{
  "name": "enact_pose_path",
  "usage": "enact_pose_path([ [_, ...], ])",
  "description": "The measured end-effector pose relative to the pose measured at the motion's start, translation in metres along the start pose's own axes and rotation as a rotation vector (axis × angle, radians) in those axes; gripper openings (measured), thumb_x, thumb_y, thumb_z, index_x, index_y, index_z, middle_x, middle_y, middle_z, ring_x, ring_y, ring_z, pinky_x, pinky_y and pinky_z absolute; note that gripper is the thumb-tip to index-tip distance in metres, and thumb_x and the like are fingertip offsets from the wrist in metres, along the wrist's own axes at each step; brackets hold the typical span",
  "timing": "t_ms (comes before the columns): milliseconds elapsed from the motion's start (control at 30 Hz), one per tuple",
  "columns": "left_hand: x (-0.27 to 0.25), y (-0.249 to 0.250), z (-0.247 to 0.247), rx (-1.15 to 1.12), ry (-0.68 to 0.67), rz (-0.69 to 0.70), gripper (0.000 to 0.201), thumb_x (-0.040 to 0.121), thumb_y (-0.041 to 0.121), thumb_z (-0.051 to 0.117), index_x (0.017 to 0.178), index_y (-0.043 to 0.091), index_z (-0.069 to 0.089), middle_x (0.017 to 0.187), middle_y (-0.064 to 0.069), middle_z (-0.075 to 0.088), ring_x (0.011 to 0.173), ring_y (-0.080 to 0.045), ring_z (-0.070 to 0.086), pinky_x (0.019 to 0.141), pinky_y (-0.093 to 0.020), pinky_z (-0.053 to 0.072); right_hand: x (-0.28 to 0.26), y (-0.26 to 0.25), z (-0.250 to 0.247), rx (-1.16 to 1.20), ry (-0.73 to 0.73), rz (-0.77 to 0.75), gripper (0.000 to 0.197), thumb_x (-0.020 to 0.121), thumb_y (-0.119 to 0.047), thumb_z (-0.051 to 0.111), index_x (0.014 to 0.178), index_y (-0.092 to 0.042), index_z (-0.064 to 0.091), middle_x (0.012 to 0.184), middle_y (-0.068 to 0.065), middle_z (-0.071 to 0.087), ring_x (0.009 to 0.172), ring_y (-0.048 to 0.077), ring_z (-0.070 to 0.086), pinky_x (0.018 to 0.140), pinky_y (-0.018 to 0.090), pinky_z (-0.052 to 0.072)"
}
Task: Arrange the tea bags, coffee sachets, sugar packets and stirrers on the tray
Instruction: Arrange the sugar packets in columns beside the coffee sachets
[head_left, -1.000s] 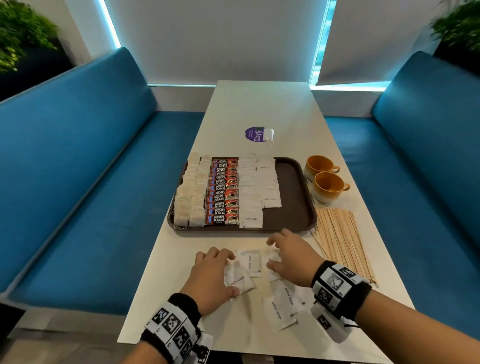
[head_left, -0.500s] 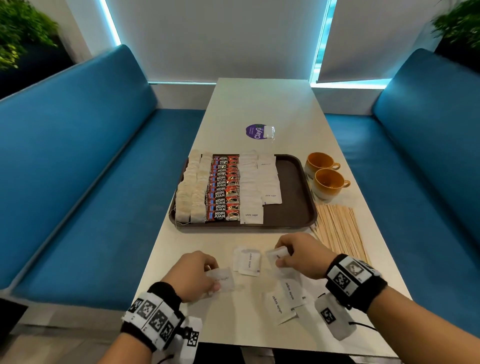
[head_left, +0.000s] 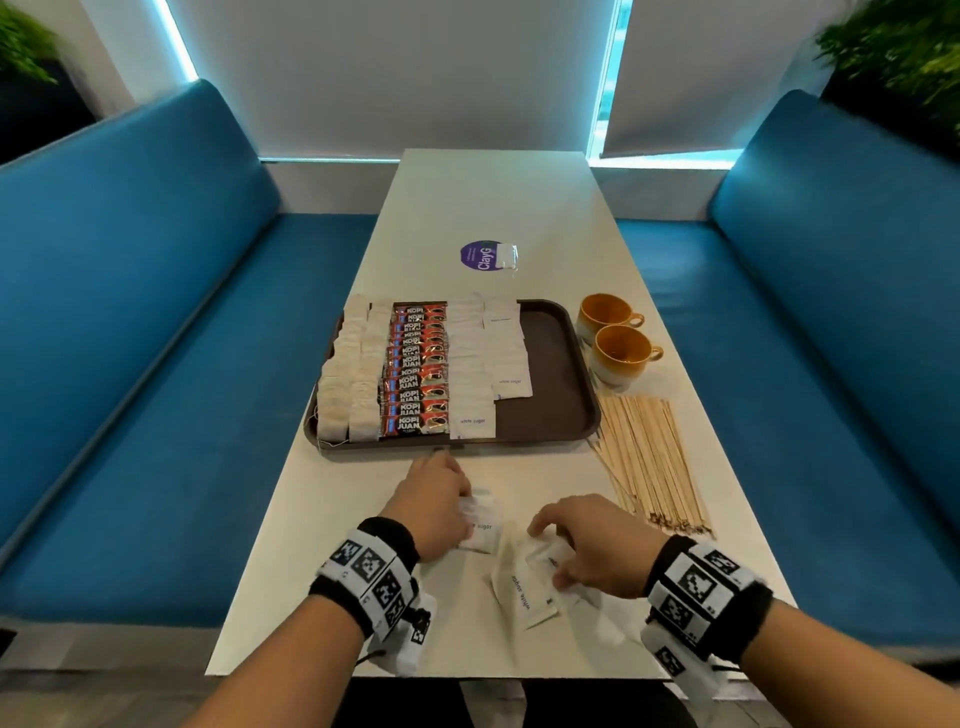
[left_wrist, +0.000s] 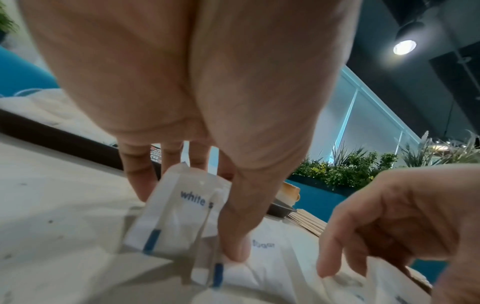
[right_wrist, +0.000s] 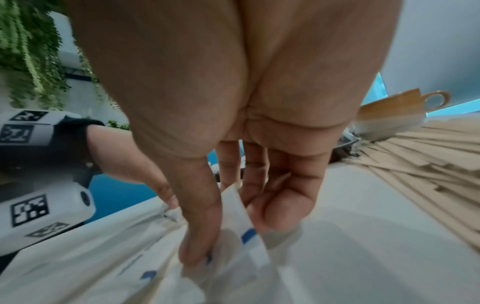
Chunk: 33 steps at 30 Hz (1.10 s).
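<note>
Both hands are curled on loose sugar packets (head_left: 524, 592) lying on the counter (head_left: 322, 525) just short of the tray (head_left: 550, 415): the left hand (head_left: 434, 501) pinches a couple of them between thumb and fingers (left_wrist: 135, 174), and the right hand (head_left: 592, 545) grips a packet edge out of the small overlapping heap beneath it. Light, thin and limp, these paper packets will likely slide on the smooth counter and crumple if squeezed, so a gentle pinch at an edge or corner suits them.
</note>
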<state>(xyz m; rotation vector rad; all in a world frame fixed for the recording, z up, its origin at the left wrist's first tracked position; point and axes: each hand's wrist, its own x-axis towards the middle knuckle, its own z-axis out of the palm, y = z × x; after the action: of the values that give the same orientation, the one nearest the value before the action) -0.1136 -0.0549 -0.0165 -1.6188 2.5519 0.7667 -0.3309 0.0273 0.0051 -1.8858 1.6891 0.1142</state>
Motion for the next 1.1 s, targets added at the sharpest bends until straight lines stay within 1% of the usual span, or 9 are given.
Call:
enact_pose_path([
  [100,0.0,0.003,-0.001,0.045,-0.04,-0.012,0.04,0.085,0.03,0.07,0.123,0.019,0.067,0.128,-0.007,0.048,0.127,-0.029,0.041,0.108,-0.035,0.04,0.002,-0.002,0.001,-0.011,0.02,0.003,0.046,0.078,-0.029,0.087,0.118,-0.029,0.064,0.114,-0.007,0.048,0.099,0.013,0.052,0.087,0.026,0.046],
  [200,-0.004,0.001,-0.004,-0.024,-0.029,-0.006,0.031,0.084,0.024,0.073,0.114,0.016,0.068,0.118,-0.005,0.047,0.109,-0.023,0.051,0.091,-0.026,0.042,0.002,-0.004,-0.001,0.005,0.017,0.006,0.038,0.076,-0.027,0.087,0.106,-0.026,0.064,0.114,-0.006,0.048,0.102,0.017,0.056,0.09,0.032,0.051],
  [433,-0.016,-0.008,-0.009,-0.131,0.015,-0.05,0.016,0.077,0.013,0.073,0.085,0.022,0.062,0.102,-0.002,0.061,0.089,-0.016,0.054,0.067,-0.019,0.038,0.003,-0.007,-0.001,0.051,-0.009,0.066,0.053,0.079,-0.024,0.084,0.124,-0.026,0.056,0.123,-0.002,0.059,0.113,0.017,0.057,0.092,0.027,0.048],
  [533,-0.02,-0.013,-0.007,-0.168,0.039,-0.038,0.013,0.075,0.013,0.07,0.079,0.02,0.06,0.086,0.002,0.064,0.08,-0.015,0.056,0.055,-0.015,0.034,0.005,-0.004,-0.002,0.035,-0.008,0.093,0.044,0.078,-0.028,0.084,0.114,-0.026,0.061,0.119,-0.004,0.054,0.111,0.018,0.056,0.09,0.025,0.048],
  [733,-0.034,-0.023,-0.011,-0.373,0.102,0.019,0.02,0.074,0.02,0.072,0.079,0.026,0.054,0.083,0.003,0.062,0.073,-0.015,0.054,0.066,-0.03,0.047,0.002,-0.001,-0.004,0.048,0.037,0.092,0.032,0.08,-0.019,0.078,0.102,-0.024,0.055,0.11,-0.004,0.056,0.097,0.015,0.054,0.074,0.022,0.045],
  [800,-0.041,-0.016,-0.016,-0.504,0.035,0.069,0.028,0.071,0.019,0.074,0.089,0.03,0.055,0.087,0.002,0.064,0.071,-0.012,0.055,0.066,-0.033,0.051,0.002,0.001,-0.002,0.084,0.046,0.105,0.037,0.082,-0.016,0.076,0.111,-0.024,0.054,0.112,-0.003,0.059,0.098,0.016,0.055,0.075,0.023,0.047],
  [867,-0.044,-0.005,-0.017,-0.558,-0.087,0.112,0.043,0.07,0.017,0.078,0.102,0.035,0.056,0.089,0.004,0.067,0.071,-0.008,0.058,0.065,-0.025,0.052,0.003,0.001,-0.001,0.106,0.048,0.126,0.04,0.082,-0.017,0.076,0.116,-0.023,0.056,0.112,-0.002,0.057,0.1,0.016,0.054,0.078,0.024,0.045],
  [1000,-0.041,0.024,-0.002,-0.278,-0.206,0.217,0.03,0.076,0.025,0.079,0.104,0.029,0.07,0.101,0.01,0.071,0.093,-0.008,0.064,0.085,-0.026,0.053,0.002,0.002,-0.003,0.053,0.068,0.12,0.024,0.081,-0.021,0.073,0.102,-0.021,0.062,0.105,-0.001,0.056,0.092,0.017,0.052,0.068,0.024,0.038],
  [1100,-0.038,0.035,0.016,-0.07,-0.188,0.344,0.031,0.081,0.029,0.065,0.111,0.028,0.07,0.122,0.008,0.058,0.115,-0.016,0.051,0.096,-0.029,0.045,-0.003,0.008,-0.006,0.163,0.116,0.128,0.018,0.08,-0.024,0.077,0.092,-0.024,0.063,0.092,-0.007,0.063,0.087,0.015,0.059,0.067,0.023,0.044],
])
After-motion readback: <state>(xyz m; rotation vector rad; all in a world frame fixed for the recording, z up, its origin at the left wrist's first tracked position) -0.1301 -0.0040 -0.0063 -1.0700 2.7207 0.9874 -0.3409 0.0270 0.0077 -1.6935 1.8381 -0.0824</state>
